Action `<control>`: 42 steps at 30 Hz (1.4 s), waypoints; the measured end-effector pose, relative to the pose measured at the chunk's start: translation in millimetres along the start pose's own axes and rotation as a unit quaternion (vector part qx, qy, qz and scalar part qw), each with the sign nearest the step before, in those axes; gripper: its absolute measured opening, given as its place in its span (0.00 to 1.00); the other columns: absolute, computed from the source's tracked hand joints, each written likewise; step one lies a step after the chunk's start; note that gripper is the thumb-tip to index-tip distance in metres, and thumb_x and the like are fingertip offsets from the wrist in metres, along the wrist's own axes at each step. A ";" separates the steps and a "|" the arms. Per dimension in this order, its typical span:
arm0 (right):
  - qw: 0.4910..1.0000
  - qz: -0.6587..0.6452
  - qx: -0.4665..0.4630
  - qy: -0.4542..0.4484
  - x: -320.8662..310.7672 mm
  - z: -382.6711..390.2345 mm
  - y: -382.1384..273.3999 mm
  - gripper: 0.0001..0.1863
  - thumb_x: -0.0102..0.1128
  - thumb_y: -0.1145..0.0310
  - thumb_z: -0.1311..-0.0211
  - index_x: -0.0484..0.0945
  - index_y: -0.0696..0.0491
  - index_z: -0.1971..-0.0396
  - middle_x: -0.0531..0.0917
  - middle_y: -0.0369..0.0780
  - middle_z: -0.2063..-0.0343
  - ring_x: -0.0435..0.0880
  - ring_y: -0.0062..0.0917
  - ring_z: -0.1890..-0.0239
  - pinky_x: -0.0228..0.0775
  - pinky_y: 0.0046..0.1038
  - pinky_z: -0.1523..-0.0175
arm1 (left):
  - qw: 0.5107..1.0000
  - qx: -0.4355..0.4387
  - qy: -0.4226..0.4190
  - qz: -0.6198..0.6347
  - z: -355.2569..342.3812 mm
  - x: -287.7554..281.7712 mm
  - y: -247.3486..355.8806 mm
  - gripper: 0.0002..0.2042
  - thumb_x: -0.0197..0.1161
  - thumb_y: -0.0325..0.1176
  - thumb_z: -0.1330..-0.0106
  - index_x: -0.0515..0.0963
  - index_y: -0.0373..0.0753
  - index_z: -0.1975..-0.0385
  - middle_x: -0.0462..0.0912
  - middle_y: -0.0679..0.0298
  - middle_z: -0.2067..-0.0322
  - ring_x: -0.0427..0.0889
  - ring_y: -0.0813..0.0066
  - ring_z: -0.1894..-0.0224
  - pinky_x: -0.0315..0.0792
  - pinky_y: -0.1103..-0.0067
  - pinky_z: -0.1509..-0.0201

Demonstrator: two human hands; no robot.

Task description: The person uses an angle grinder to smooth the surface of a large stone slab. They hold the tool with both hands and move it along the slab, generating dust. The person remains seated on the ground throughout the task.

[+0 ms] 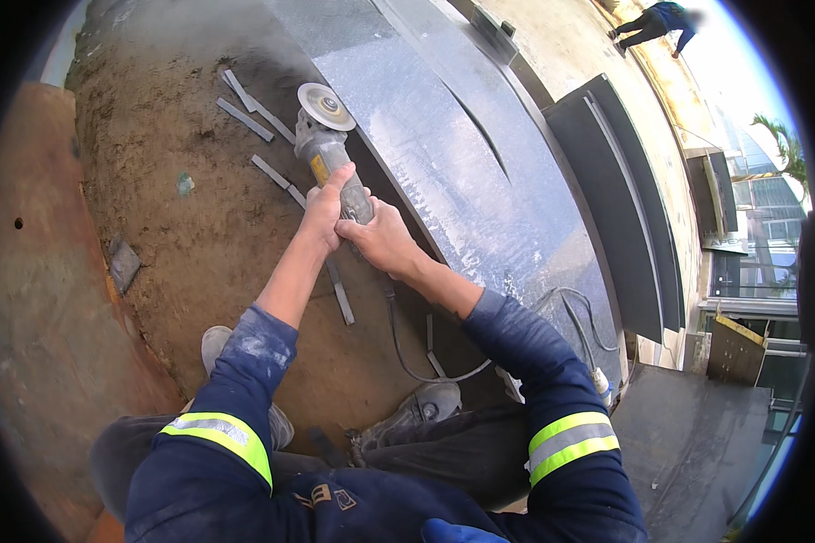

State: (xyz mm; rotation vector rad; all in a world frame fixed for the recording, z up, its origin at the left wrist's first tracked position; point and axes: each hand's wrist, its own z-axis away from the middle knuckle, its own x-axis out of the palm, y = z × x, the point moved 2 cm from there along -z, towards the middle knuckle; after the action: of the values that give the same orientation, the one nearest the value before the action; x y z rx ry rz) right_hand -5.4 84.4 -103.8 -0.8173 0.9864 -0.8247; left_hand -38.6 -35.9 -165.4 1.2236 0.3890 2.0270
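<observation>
Both of my hands are wrapped round a dusty grey angle grinder (pixel 312 145), held out in front of me. My left hand (pixel 328 206) grips its body on the left, thumb laid along the top. Behind it, my right hand (pixel 382 237) closes round the rear of the handle. A pale round cutting disc (pixel 327 106) sits at the tool's far end, beside the left edge of a large grey slab (pixel 480 172); whether disc and slab touch I cannot tell. From the handle a dark power cord (pixel 406 357) runs down and right across the slab.
Thin cut grey strips (pixel 244 119) lie on the brown dirt (pixel 181 262) left of the slab. Dust hangs at the far end. Dark panels (pixel 607 208) lean on the right, and a cord plug (pixel 600 380) rests near my right sleeve. Another person (pixel 661 23) is far right.
</observation>
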 end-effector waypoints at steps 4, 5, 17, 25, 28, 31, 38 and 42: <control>1.000 0.006 -0.031 0.005 -9.7 35.0 15.5 0.26 0.70 0.57 0.48 0.77 0.65 0.59 0.85 0.49 0.65 0.87 0.34 0.62 0.78 0.35 0.57 | 1.000 -0.004 0.014 0.016 37.2 11.4 -25.1 0.20 0.72 0.46 0.35 0.76 0.34 0.58 0.83 0.58 0.69 0.85 0.70 0.72 0.83 0.72 0.66; 0.999 0.004 -0.030 0.009 -10.4 40.9 14.3 0.24 0.69 0.58 0.48 0.76 0.64 0.60 0.84 0.48 0.65 0.87 0.32 0.62 0.77 0.35 0.57 | 1.000 -0.005 0.017 0.017 43.4 13.5 -26.1 0.19 0.72 0.45 0.34 0.76 0.35 0.59 0.83 0.58 0.69 0.85 0.70 0.72 0.83 0.72 0.66; 0.998 -0.055 -0.032 -0.028 -9.6 15.1 17.1 0.23 0.69 0.62 0.45 0.76 0.64 0.57 0.83 0.44 0.66 0.84 0.26 0.65 0.77 0.30 0.58 | 1.000 0.018 0.015 -0.003 22.4 13.0 -15.2 0.22 0.71 0.46 0.35 0.74 0.33 0.56 0.82 0.57 0.68 0.85 0.69 0.70 0.83 0.72 0.66; 0.996 -0.069 -0.048 -0.016 -6.9 -17.3 13.3 0.19 0.69 0.66 0.43 0.77 0.63 0.57 0.82 0.38 0.67 0.80 0.19 0.67 0.73 0.25 0.60 | 1.000 0.008 0.010 -0.002 -11.0 8.8 -0.8 0.23 0.71 0.48 0.36 0.75 0.33 0.57 0.83 0.57 0.68 0.85 0.68 0.70 0.83 0.71 0.64; 0.997 -0.079 -0.012 -0.019 -2.7 -22.7 9.1 0.18 0.68 0.67 0.42 0.78 0.61 0.56 0.82 0.36 0.67 0.78 0.16 0.67 0.71 0.23 0.62 | 1.000 0.005 0.007 -0.015 -20.1 5.0 3.9 0.23 0.71 0.49 0.35 0.75 0.34 0.58 0.83 0.56 0.68 0.86 0.67 0.69 0.84 0.70 0.64; 0.996 -0.091 0.000 -0.022 -1.3 -14.4 8.8 0.17 0.68 0.67 0.41 0.78 0.62 0.56 0.82 0.36 0.66 0.78 0.16 0.67 0.72 0.24 0.61 | 1.000 0.004 0.009 -0.017 -11.7 3.9 0.0 0.22 0.70 0.50 0.34 0.75 0.35 0.58 0.84 0.57 0.68 0.86 0.67 0.69 0.85 0.70 0.63; 0.997 -0.062 -0.012 -0.033 -11.2 43.5 9.2 0.19 0.68 0.67 0.40 0.76 0.63 0.55 0.82 0.36 0.66 0.78 0.16 0.66 0.72 0.24 0.60 | 0.999 0.002 0.035 0.014 46.9 17.6 -24.4 0.20 0.71 0.44 0.34 0.75 0.33 0.55 0.82 0.57 0.68 0.86 0.70 0.71 0.84 0.72 0.66; 0.998 -0.051 0.015 -0.042 -14.4 55.7 9.5 0.18 0.68 0.67 0.39 0.76 0.64 0.55 0.82 0.36 0.65 0.79 0.16 0.66 0.73 0.24 0.61 | 0.999 0.006 0.031 0.020 56.7 18.2 -33.0 0.20 0.70 0.43 0.33 0.74 0.33 0.54 0.82 0.58 0.67 0.85 0.69 0.71 0.84 0.71 0.67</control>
State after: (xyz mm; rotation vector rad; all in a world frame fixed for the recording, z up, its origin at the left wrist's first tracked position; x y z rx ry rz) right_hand 43.5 112.4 -88.5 -0.8748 0.8617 -0.8830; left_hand 19.0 -6.1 -144.5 1.1871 0.4110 2.1038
